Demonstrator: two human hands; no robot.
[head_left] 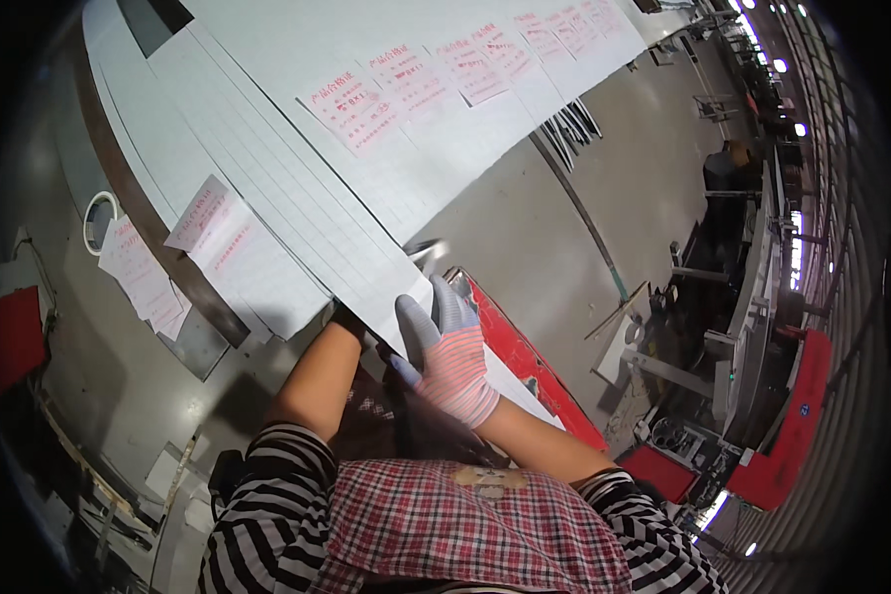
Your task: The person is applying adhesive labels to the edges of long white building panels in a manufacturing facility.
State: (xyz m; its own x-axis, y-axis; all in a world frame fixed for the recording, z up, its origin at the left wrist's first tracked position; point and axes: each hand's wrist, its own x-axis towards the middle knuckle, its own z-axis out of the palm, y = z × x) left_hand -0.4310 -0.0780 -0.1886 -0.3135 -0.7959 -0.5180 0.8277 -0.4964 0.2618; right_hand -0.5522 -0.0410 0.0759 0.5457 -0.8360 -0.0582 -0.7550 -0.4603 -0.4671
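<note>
Long white panels (267,158) lie side by side, overlapping, and their near ends reach toward me. My right hand (455,361), in a grey and pink striped glove, is closed on the near corner of one white panel (396,297), thumb at its edge and fingers over the top. My left forearm reaches up under the panels' near ends; the left hand's fingers are hidden there. Just beyond my right fingers is a blurred shiny metal piece (426,252). Paper slips with red print (342,109) lie in a row across the panels.
A folded slip (213,223) lies on the left panels, past a brown strip (134,188). More slips (141,262) and a white ring-shaped roll (99,220) sit farther left. A red-edged surface (525,356) is beside my right forearm. Dark rods (569,134) and machinery (703,445) stand to the right.
</note>
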